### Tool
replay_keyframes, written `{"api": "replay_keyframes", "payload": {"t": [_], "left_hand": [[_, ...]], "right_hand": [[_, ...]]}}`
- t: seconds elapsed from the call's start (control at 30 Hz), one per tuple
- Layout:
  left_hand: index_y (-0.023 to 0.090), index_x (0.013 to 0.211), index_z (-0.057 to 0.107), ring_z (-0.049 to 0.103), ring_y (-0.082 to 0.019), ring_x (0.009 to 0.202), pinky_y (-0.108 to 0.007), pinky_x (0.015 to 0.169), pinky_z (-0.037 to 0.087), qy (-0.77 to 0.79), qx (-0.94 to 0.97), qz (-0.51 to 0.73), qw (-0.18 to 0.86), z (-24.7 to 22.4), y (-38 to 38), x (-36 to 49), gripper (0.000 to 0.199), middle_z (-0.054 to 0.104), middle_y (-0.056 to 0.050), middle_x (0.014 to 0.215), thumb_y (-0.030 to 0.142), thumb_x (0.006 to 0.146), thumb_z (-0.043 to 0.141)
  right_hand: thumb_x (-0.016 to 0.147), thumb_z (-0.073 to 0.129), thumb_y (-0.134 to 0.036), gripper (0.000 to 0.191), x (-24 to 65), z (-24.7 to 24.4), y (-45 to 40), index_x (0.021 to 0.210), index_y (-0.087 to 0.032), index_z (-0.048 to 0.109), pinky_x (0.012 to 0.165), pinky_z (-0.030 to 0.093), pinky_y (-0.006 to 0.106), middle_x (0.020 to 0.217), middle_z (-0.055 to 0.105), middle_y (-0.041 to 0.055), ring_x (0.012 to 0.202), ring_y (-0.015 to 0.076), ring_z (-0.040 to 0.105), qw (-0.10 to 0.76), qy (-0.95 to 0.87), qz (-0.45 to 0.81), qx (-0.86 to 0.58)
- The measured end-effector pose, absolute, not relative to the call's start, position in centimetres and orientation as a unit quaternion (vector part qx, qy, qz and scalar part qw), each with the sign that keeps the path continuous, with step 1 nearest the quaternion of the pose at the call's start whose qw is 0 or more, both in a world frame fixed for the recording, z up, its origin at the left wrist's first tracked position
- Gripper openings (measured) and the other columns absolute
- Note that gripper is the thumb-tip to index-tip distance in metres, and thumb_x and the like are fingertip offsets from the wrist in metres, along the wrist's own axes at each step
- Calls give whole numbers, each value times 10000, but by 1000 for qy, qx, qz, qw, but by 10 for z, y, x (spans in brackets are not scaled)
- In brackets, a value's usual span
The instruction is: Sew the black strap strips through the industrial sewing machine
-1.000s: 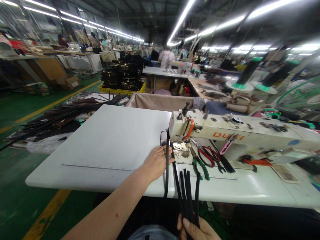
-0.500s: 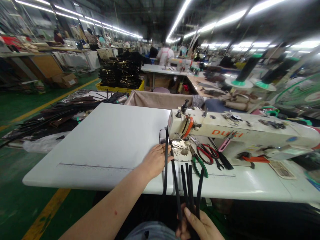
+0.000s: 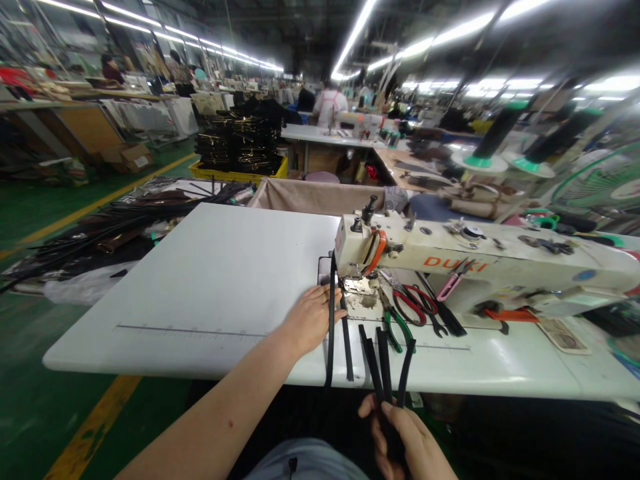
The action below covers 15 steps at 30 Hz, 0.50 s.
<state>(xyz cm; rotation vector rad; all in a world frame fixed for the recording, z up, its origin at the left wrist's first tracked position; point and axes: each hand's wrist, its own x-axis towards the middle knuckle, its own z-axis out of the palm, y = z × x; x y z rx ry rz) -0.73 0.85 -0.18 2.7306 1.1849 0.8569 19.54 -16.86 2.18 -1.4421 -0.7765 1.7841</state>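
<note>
My left hand (image 3: 313,319) lies flat on the sewing machine table, fingers stretched toward the needle area, fingertips and thumb touching a short black strip (image 3: 347,347). That strip runs from beside the presser foot toward the table's front edge. A longer black strip (image 3: 331,333) comes down from the machine head, crosses in front of my left fingers and hangs over the edge. My right hand (image 3: 400,437) is closed around several black strips (image 3: 384,363) just off the front edge, their ends fanned upward over the table. The sewing machine (image 3: 450,260) stands beyond both hands.
Green-handled pliers (image 3: 397,330), red-handled scissors (image 3: 413,307) and a wrench (image 3: 437,323) lie under the machine arm. Pink snips (image 3: 450,287) rest against it. A fabric-lined bin (image 3: 320,195) and a yellow crate (image 3: 240,175) of black pieces stand behind the table.
My right hand has let go of the short strip's near end, which now lies on the table. That hand has shifted slightly right with the other strips. My left hand stays put.
</note>
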Motion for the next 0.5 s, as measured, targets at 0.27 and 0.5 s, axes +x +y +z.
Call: {"api": "replay_keyframes", "payload": {"t": [0.27,0.5], "left_hand": [[150,1287,598,565,-250,1311,-443,1113,450,386,880,276,26,-1,9,-7,345,666,-121,1322,357,1030,495],[132,1274,602,565,-253,1308,-437,1121,442,382,882,274,29,1,8,-7,337,672,-128,1310,339,1028,502]], "right_hand": [[766,707,-661,564,186,18,-160,1038,-180,593,374,245,220,542,530,-68,380,112,499,404,-291,646,-579],[716,804,-569,497,177,24,-147,931,-140,674,385,301,215,564,595,-14,458,150,596,444,-243,655,-561]]}}
